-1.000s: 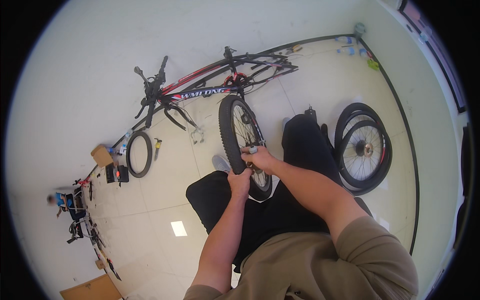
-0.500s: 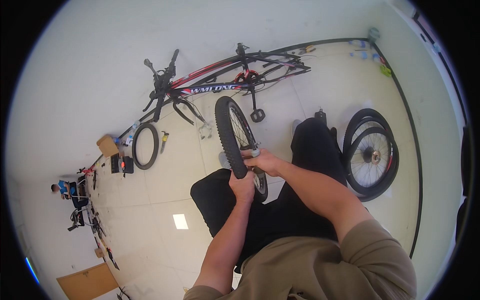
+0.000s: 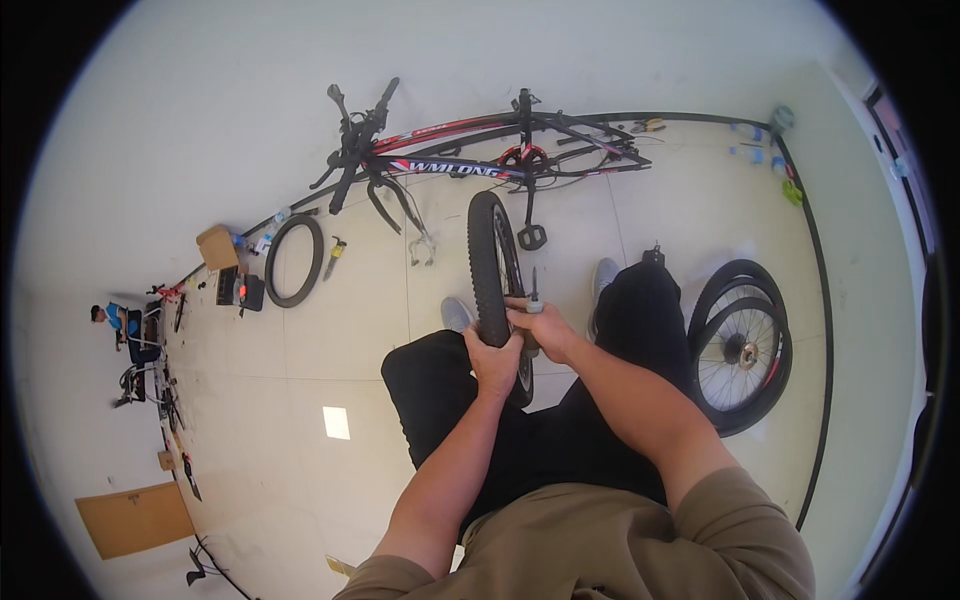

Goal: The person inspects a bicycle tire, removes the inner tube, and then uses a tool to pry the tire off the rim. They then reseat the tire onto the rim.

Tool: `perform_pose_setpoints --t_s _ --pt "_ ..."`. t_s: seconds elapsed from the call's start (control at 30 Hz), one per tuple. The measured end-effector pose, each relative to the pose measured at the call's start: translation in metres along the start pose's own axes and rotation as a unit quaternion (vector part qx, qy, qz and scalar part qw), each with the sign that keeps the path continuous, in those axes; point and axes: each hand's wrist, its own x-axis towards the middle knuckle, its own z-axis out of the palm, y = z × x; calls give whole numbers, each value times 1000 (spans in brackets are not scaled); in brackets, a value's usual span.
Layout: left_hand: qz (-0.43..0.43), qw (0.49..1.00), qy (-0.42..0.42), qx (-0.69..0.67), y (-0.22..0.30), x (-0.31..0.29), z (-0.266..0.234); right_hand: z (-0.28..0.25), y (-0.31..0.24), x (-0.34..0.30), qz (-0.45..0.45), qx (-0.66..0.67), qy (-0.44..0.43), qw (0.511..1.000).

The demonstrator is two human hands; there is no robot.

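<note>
A bicycle wheel with a black tyre (image 3: 490, 260) stands upright between my knees. My left hand (image 3: 493, 360) grips the tyre at its near edge. My right hand (image 3: 535, 325) is closed at the wheel's right side, on the rim next to a thin tool (image 3: 533, 290) that sticks up from it. Both forearms reach forward from the lower edge over my black trousers.
A red and black bicycle frame (image 3: 470, 160) lies on the tiled floor ahead, without wheels. A second wheel (image 3: 745, 350) lies to my right. A loose black tyre (image 3: 295, 260), a cardboard box (image 3: 217, 247) and small tools sit to the left. Another person (image 3: 105, 318) is far left.
The view has shifted slightly; the wheel now appears lower and more central. My hands keep their hold on the tyre and rim.
</note>
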Motion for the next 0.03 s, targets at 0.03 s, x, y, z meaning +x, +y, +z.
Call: perform_pose_setpoints --t_s 0.03 --pt "35 999 5 2 2 -1 0 -2 2 3 -3 11 -7 1000"
